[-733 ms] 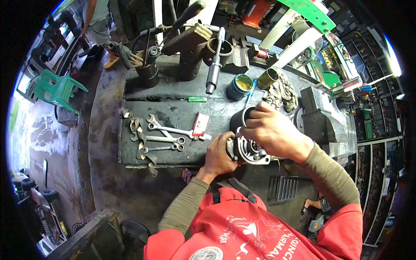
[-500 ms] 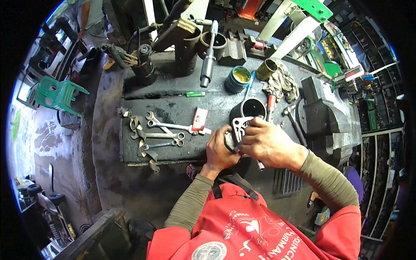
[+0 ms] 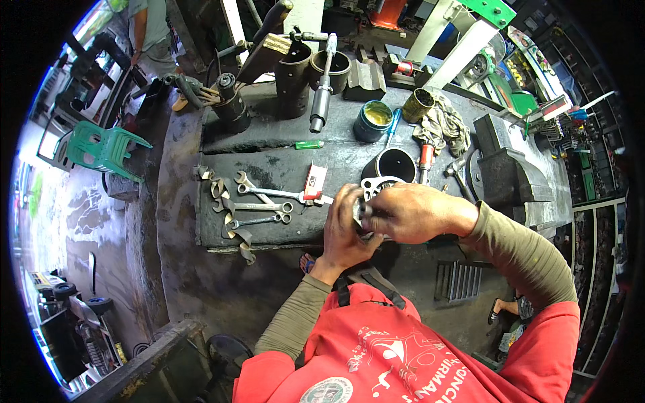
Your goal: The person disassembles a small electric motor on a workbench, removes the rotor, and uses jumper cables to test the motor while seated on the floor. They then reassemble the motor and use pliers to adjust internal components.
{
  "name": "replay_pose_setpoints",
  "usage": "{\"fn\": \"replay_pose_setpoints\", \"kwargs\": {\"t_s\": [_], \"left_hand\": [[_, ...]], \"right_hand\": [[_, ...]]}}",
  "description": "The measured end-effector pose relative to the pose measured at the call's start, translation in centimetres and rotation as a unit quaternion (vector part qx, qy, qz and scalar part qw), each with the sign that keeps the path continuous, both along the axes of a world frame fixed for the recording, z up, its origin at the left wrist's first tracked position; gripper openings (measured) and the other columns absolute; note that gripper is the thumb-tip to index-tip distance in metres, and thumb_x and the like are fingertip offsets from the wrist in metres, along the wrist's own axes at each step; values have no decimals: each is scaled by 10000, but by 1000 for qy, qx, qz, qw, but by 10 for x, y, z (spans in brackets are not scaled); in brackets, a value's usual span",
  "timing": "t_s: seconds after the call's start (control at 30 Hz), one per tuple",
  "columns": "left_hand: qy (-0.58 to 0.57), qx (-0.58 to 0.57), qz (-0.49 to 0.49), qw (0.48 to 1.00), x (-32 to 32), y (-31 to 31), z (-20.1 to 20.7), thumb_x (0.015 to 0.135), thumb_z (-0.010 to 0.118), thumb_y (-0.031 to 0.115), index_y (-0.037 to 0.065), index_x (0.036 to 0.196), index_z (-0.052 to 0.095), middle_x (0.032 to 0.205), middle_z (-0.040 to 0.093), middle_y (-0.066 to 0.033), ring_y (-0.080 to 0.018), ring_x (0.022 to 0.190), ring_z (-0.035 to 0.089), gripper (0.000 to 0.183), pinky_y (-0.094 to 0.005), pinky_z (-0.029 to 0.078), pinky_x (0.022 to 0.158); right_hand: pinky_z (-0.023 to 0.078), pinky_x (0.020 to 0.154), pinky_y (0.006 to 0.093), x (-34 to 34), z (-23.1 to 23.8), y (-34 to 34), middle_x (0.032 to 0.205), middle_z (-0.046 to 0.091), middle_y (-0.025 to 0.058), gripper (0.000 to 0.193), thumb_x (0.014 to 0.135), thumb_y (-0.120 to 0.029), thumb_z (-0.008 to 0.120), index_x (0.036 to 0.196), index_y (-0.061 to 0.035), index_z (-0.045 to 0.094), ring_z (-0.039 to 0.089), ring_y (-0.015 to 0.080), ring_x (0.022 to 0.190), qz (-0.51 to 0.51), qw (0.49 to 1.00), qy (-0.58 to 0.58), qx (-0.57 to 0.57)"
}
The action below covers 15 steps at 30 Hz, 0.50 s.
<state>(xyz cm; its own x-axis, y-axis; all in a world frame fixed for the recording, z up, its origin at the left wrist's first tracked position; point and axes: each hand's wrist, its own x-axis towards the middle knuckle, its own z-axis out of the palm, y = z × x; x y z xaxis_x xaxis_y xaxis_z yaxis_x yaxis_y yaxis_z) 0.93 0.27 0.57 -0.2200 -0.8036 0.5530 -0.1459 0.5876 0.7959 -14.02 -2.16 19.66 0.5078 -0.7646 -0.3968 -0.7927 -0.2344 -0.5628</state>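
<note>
Wrapped round a silvery metal part with cut-out holes (image 3: 374, 184), my left hand (image 3: 344, 232) holds it over the near edge of the workbench (image 3: 269, 158). My right hand (image 3: 426, 211) is closed, its fingertips pressed against the part; what sits between them is hidden. Just beyond stands a black cylindrical container (image 3: 396, 164). Left of my hands lie several combination wrenches (image 3: 259, 208), a small red and white box (image 3: 315, 182) and a curled metal strip (image 3: 222, 201).
A vise (image 3: 514, 161) fills the bench's right end, with a hammer (image 3: 459, 176) beside it. Further back are a tin of yellowish grease (image 3: 374, 119), a rag (image 3: 447, 124), a screwdriver (image 3: 394, 124) and a green lighter (image 3: 309, 144). A person (image 3: 151, 37) stands far left.
My right hand has turned over the part, and the metal rod end that showed below it is out of sight. The view has shifted slightly, moving the bench rightward in the picture.
</note>
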Motion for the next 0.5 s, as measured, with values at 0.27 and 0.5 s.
{"fn": "replay_pose_setpoints", "kwargs": {"t_s": [0.27,0.5], "left_hand": [[-19,-21,-25,999,7,8,7,812,769,335,26,1298,627,1499,538,-260,-489,1416,486,593,-574,370,1194],[-43,-42,-28,998,4,9,3,821,735,211,106,1189,702,1449,586,-227,-506,1382,504,384,-597,388,1159]], "right_hand": [[571,470,323,-5,-36,34,739,707,123,352,1088,-244,566,1178,72,692,680,197,553,-407,800,-342,278],[488,525,254,26,-97,90,751,680,46,396,1123,-169,577,1496,-38,607,591,92,581,-383,734,-548,-121]]}}
